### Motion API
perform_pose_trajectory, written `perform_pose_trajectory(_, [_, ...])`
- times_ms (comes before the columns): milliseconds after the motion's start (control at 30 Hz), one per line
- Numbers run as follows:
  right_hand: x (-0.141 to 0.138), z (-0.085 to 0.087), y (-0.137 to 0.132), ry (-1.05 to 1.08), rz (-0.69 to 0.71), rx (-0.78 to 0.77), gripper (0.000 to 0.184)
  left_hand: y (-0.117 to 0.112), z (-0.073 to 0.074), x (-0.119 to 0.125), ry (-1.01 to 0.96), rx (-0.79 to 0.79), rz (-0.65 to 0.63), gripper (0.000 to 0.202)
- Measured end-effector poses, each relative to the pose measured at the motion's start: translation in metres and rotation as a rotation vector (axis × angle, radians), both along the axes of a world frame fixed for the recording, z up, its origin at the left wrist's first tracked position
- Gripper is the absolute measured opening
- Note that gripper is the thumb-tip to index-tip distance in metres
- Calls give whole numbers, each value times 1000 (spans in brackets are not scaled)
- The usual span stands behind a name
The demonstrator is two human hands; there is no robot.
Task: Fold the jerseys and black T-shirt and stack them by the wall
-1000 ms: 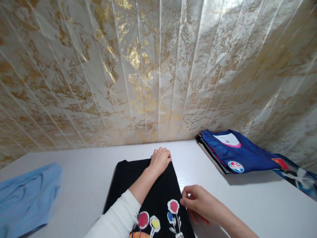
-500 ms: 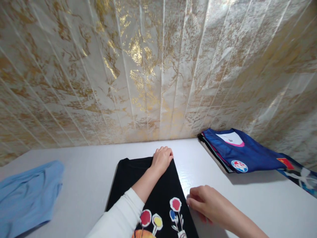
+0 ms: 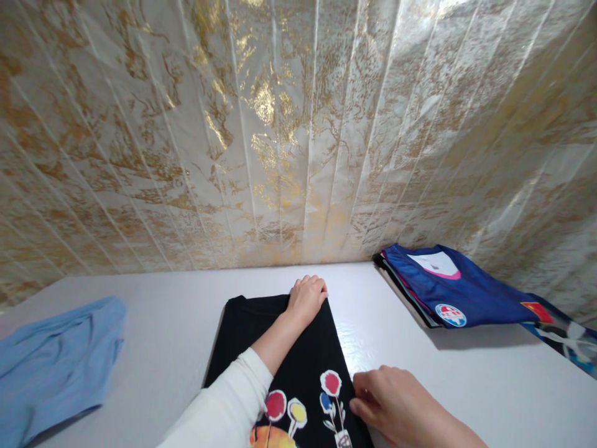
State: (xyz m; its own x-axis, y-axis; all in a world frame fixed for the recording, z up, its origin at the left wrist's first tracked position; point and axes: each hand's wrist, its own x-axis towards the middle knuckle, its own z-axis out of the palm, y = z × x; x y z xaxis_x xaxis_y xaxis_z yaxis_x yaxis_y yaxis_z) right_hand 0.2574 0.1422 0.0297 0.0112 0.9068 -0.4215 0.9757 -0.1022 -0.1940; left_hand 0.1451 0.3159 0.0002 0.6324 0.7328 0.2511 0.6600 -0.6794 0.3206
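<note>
A black T-shirt [image 3: 261,323] with a coloured flower print lies folded lengthwise on the white table [image 3: 186,292]. My left hand [image 3: 306,297] rests on its far right corner, fingers curled over the edge and gripping the cloth. My right hand [image 3: 387,401] sits at the shirt's right edge beside the printed flowers, fingers bent and pinching the fabric's side. A white sleeve covers my left forearm.
A crumpled light-blue garment [image 3: 56,354] lies at the left of the table. A stack of folded blue jerseys [image 3: 457,292] with a round badge sits at the right, against the gold-and-cream patterned wall [image 3: 298,124].
My right hand has slid nearer along the shirt's right edge, towards the bottom of the picture. My left hand has stayed on the far corner.
</note>
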Motion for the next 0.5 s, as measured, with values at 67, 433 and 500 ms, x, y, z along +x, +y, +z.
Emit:
perform_pose_trajectory(67, [2,4,-1,1,0,-17,18,-4,6,-5,2,4,-9,8])
perform_pose_trajectory(433, [-12,9,-4,285,112,299,17,-132,2,-139,188,-57,-223,52])
perform_pose_trajectory(500, [-20,6,-3,310,171,341,15,-143,-20,-161,271,-59,-189,56])
